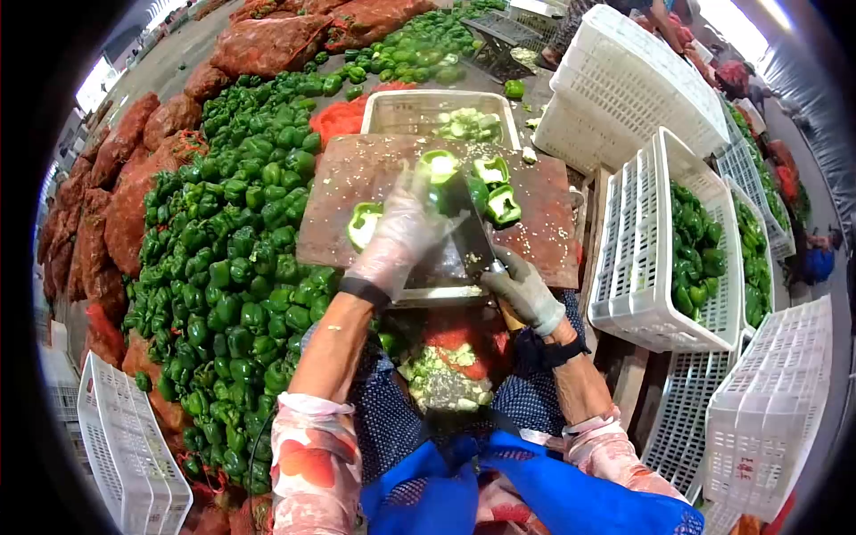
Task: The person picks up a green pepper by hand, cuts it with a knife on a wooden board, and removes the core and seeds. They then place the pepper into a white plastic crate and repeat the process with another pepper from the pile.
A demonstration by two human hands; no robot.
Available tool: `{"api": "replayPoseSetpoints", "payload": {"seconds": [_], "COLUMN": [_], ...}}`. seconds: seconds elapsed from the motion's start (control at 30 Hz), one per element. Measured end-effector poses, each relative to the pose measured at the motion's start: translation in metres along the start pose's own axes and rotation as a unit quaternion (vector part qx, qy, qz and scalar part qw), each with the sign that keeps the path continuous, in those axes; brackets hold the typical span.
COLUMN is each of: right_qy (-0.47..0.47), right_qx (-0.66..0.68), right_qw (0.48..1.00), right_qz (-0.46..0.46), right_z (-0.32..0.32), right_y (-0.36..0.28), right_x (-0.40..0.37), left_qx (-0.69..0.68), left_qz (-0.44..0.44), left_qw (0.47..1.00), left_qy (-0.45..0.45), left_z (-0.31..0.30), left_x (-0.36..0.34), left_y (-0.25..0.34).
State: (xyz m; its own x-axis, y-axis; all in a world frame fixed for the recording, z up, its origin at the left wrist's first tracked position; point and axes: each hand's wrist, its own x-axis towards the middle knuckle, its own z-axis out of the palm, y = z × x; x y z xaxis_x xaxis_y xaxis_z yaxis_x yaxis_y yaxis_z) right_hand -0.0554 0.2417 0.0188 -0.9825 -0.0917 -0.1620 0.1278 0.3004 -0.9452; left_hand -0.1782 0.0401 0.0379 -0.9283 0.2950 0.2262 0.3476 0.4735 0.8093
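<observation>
My right hand point(528, 292), in a pale glove, is closed around the handle of a cleaver point(471, 236), its broad blade tilted over the cutting board point(343, 183). My left hand point(406, 223), in a thin clear glove, is curled against a green bell pepper point(437, 198) beside the blade; its fingertips are blurred. Just beyond the fingers shows a pale cut pepper face point(439, 165). Cut pepper pieces point(504, 205) rest right of the blade, and a hollow pepper half point(364, 225) sits left of my left hand. Seeds are scattered over the board.
A white crate point(513, 120) under the board holds pale pepper scraps. Green bell peppers point(241, 267) lie heaped on the left, with red mesh sacks point(134, 205) behind. At right stand white crates point(629, 259), some filled with peppers. More scraps point(446, 383) lie between my knees.
</observation>
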Motion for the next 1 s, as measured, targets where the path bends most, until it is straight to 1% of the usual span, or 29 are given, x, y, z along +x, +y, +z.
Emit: {"api": "replayPoseSetpoints", "payload": {"seconds": [0.03,0.07,0.1,0.13,0.17,0.2,0.27,0.3,0.33,0.37,0.4,0.47,0.53,0.57,0.6,0.63,0.7,0.73,0.77,0.83,0.87,0.9,0.97,1.0], "right_qy": [-0.01,-0.019,-0.028,-0.005,-0.004,-0.003,-0.005,0.008,0.02,0.035,0.049,0.079,0.044,0.027,-0.05,-0.091,-0.126,-0.126,-0.13,-0.113,-0.082,-0.045,-0.016,-0.082], "right_qx": [-0.014,-0.028,-0.042,-0.024,-0.016,-0.008,0.008,0.018,0.027,-0.019,-0.066,-0.067,-0.126,-0.156,-0.252,-0.301,-0.31,-0.273,-0.24,-0.255,-0.203,-0.137,-0.081,-0.12], "right_qw": [1.0,0.999,0.998,0.999,0.999,1.0,0.999,0.998,0.996,0.992,0.983,0.977,0.978,0.977,0.958,0.946,0.942,0.954,0.96,0.948,0.975,0.987,0.996,0.989], "right_qz": [-0.014,-0.027,-0.041,-0.03,-0.028,-0.025,-0.037,-0.059,-0.081,-0.121,-0.162,-0.186,-0.16,-0.143,-0.128,-0.077,-0.025,0.023,0.062,0.152,0.041,-0.063,-0.017,0.018], "right_z": [-0.005,-0.009,-0.014,-0.015,-0.016,-0.016,-0.016,-0.012,-0.009,-0.007,-0.007,-0.001,0.008,0.01,0.007,0.011,0.003,0.001,-0.003,0.0,-0.003,-0.004,0.003,-0.001], "right_y": [0.009,0.018,0.027,0.022,0.019,0.016,0.009,0.005,0.001,-0.019,-0.054,-0.085,-0.086,-0.081,-0.045,-0.025,-0.039,-0.039,-0.043,-0.054,-0.047,-0.039,-0.058,-0.074], "right_x": [-0.001,-0.002,-0.003,-0.003,-0.005,-0.006,-0.008,-0.01,-0.011,-0.02,-0.034,-0.045,-0.031,-0.021,0.009,0.025,0.033,0.027,0.03,0.025,0.022,0.017,-0.004,-0.009], "left_qx": [0.158,0.23,0.228,0.06,-0.144,-0.291,-0.382,-0.458,-0.308,-0.149,-0.122,-0.068,-0.232,-0.313,-0.113,-0.013,0.042,-0.179,-0.191,-0.236,-0.301,-0.217,-0.121,-0.063], "left_qz": [0.091,0.14,0.133,0.046,-0.069,-0.185,-0.238,-0.273,-0.214,-0.149,-0.169,-0.209,-0.208,-0.206,-0.147,-0.154,-0.186,-0.144,-0.163,-0.256,-0.252,-0.311,-0.295,-0.296], "left_qw": [0.983,0.962,0.964,0.995,0.982,0.933,0.886,0.839,0.92,0.97,0.97,0.968,0.949,0.927,0.981,0.987,0.981,0.972,0.968,0.928,0.904,0.903,0.912,0.923], "left_qy": [0.024,0.048,0.013,-0.063,-0.105,-0.108,-0.108,-0.104,-0.116,-0.124,-0.124,-0.123,-0.052,-0.017,-0.057,-0.048,-0.048,0.046,0.02,0.133,0.168,0.205,0.257,0.238], "left_z": [0.012,0.02,0.017,0.011,0.006,0.0,-0.012,-0.013,-0.012,-0.01,-0.013,-0.029,-0.051,-0.056,-0.061,-0.077,-0.122,-0.124,-0.155,-0.19,-0.206,-0.22,-0.241,-0.246], "left_x": [-0.009,-0.014,-0.02,-0.021,-0.022,-0.024,-0.029,-0.027,-0.026,-0.026,-0.027,-0.029,-0.042,-0.05,-0.04,-0.042,-0.047,-0.049,-0.061,-0.099,-0.13,-0.156,-0.245,-0.305], "left_y": [-0.008,-0.017,-0.018,-0.008,0.003,0.013,0.024,0.012,-0.018,-0.04,-0.037,-0.017,0.015,0.024,0.008,0.016,0.043,-0.018,-0.019,-0.047,-0.075,-0.106,-0.19,-0.232]}}
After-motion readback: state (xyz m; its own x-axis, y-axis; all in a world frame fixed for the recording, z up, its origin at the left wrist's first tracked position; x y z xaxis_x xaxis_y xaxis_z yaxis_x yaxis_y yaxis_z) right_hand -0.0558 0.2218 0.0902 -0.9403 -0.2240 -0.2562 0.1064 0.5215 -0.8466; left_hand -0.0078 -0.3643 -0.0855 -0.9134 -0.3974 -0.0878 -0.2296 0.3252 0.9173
